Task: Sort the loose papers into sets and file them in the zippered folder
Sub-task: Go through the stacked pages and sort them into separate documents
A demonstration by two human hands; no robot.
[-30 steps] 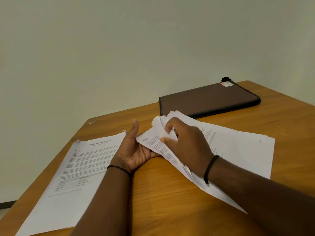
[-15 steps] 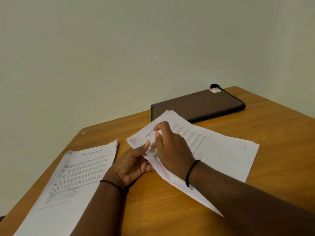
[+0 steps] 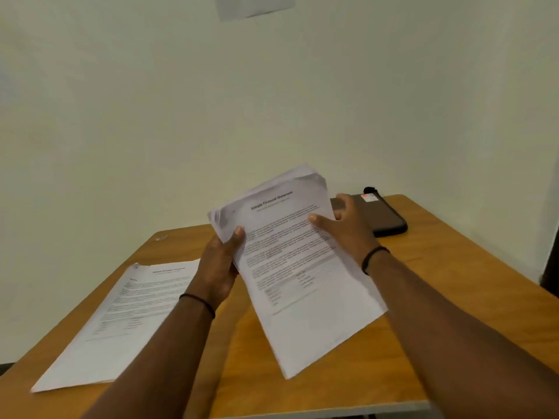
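Papers first: a stack of printed sheets (image 3: pixel 302 267) is held up off the table (image 3: pixel 453 297), tilted, its top edge leaning toward the far wall (image 3: pixel 272 101) and its near corner hanging low over the wood. I read the heading on the top sheet as "Sample Financial Statement", though it is blurred. The far corners fan apart, so I count several sheets without being able to say how many.

Left hand (image 3: pixel 219 267) grips the stack's left edge, thumb lying across the printed face near the upper corner, the other fingers curled out of my sight behind the pages. Right hand (image 3: pixel 348 228) holds the right edge, thumb pressed onto the face, fingers spread behind the far side; I can see two fingertips past the edge. Each wrist carries a thin dark band.

Second pile of papers (image 3: pixel 121 322) lies flat on the table at the near left, well apart from the held stack, with a printed sheet on top and a slightly crumpled far-left corner. Its heading is too blurred for me to read.

Zippered folder (image 3: pixel 390 219) lies at the far right of the table, brown, closed as far as I can tell, partly hidden behind the right hand. It has a small label with a red patch near its far corner and a black pull at that corner.

Small pale scrap (image 3: pixel 161 238) sits at the far left table edge; I cannot tell what it is. Grey sheet (image 3: pixel 254 4) is stuck high on the wall.
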